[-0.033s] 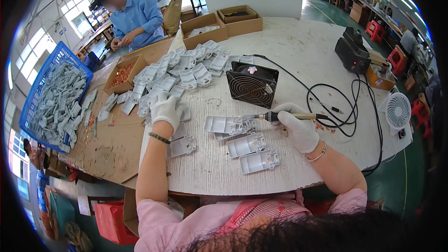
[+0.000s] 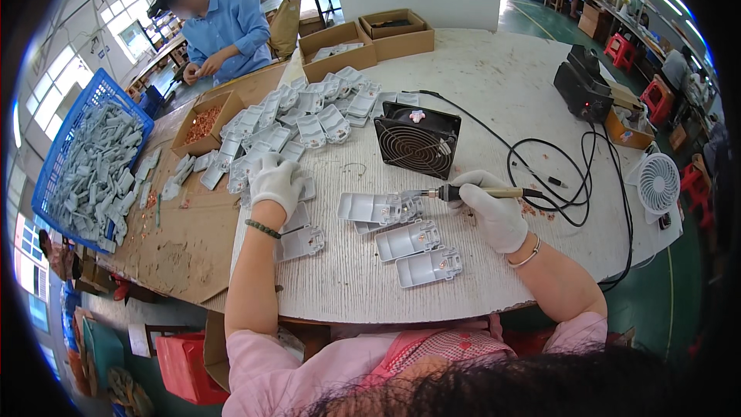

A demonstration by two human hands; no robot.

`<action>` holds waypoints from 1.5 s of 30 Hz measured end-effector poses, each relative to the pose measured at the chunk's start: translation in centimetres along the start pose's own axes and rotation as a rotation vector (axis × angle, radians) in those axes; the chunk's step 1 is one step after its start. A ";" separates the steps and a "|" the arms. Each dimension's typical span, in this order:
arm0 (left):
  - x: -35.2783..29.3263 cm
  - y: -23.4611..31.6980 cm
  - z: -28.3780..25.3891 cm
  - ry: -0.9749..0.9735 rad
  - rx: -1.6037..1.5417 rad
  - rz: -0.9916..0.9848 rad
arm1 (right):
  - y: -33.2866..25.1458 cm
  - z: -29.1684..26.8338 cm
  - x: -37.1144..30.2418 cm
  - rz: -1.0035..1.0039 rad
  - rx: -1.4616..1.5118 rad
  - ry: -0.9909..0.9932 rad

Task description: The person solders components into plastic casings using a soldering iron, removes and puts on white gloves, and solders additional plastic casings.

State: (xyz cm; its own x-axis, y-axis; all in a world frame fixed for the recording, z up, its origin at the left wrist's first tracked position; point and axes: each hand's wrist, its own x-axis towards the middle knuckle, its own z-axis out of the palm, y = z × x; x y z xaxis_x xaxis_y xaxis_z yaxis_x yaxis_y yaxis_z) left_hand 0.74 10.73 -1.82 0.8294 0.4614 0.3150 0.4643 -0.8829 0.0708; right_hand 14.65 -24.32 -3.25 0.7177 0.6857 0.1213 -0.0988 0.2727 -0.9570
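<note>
My right hand (image 2: 494,212), in a white glove, is closed around the handle of a soldering iron (image 2: 502,192). The iron points left, its tip at the end of a shallow grey plastic casing (image 2: 367,206) with small metal parts. That casing overlaps others beneath it. Nearer me lie two more grey casings (image 2: 405,242), (image 2: 427,269). My left hand (image 2: 275,184), also gloved, is at the near edge of a heap of grey casings (image 2: 270,120), its fingers curled downward. What those fingers hold is hidden. Another casing (image 2: 299,242) lies beside my left wrist.
A black fan (image 2: 417,143) stands beyond the iron. Its cable (image 2: 532,143) loops toward a black soldering station (image 2: 583,85). Left are a blue basket (image 2: 48,177) of grey parts and a cardboard box (image 2: 220,104) of copper-coloured pieces. A small white fan (image 2: 658,177) sits right. A co-worker (image 2: 224,31) is across the table.
</note>
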 end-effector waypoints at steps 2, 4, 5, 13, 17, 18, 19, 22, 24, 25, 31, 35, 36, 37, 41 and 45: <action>-0.1 -0.1 0.0 -0.030 0.007 0.009 | 0.0 -0.1 0.0 -0.006 -0.014 -0.003; 0.0 -0.1 0.0 -0.067 0.002 -0.014 | 0.0 -0.1 0.0 0.000 -0.009 -0.001; 0.0 -0.1 0.0 -0.063 0.022 -0.004 | 0.0 -0.1 0.0 -0.006 -0.010 -0.003; 0.7 -0.1 0.2 0.358 -0.182 -0.027 | 0.0 0.0 0.0 -0.013 0.023 0.015; 0.5 0.8 -0.7 0.310 -0.880 -0.137 | -0.1 0.1 -0.1 -0.012 0.029 0.011; 0.3 1.2 -1.1 0.280 -0.997 -0.135 | -0.1 0.1 -0.1 -0.001 0.021 0.028; 0.0 1.6 -1.5 0.244 -1.116 -0.130 | -0.1 0.1 -0.1 -0.004 0.019 0.031; -1.2 2.7 -3.0 0.004 -1.300 -0.095 | 0.0 0.0 0.0 -0.010 0.025 0.030; -1.8 3.5 -3.8 -0.154 -1.274 -0.097 | 0.0 0.0 0.0 -0.016 0.032 0.039; -2.0 3.9 -4.0 -0.226 -1.255 -0.106 | 0.1 0.0 0.0 -0.020 0.035 0.048; -3.2 6.6 -3.3 -0.249 -1.070 -0.033 | 0.0 0.3 -0.1 -0.062 0.021 0.032; -3.4 7.0 -2.9 -0.198 -0.904 0.086 | -0.6 0.5 -0.5 -0.048 -0.072 -0.012; -3.4 7.1 -2.9 -0.220 -0.891 0.065 | -0.7 0.6 -0.5 -0.023 -0.081 -0.017; -3.5 7.1 -2.9 -0.225 -0.900 0.068 | -0.8 0.8 -0.6 -0.016 -0.099 -0.026; -3.5 7.2 -3.0 -0.255 -0.899 0.041 | -1.1 1.1 -0.6 0.047 -0.151 -0.055; -3.5 7.2 -3.1 -0.257 -0.879 0.045 | -1.2 1.3 -0.6 0.088 -0.136 -0.055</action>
State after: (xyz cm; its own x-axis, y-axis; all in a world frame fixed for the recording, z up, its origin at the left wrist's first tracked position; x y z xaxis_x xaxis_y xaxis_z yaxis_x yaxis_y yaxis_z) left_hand 0.22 2.48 0.53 0.9334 0.3375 0.1220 0.1138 -0.6009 0.7912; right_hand 13.47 -24.22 -1.82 0.6716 0.7395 0.0462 -0.0624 0.1186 -0.9910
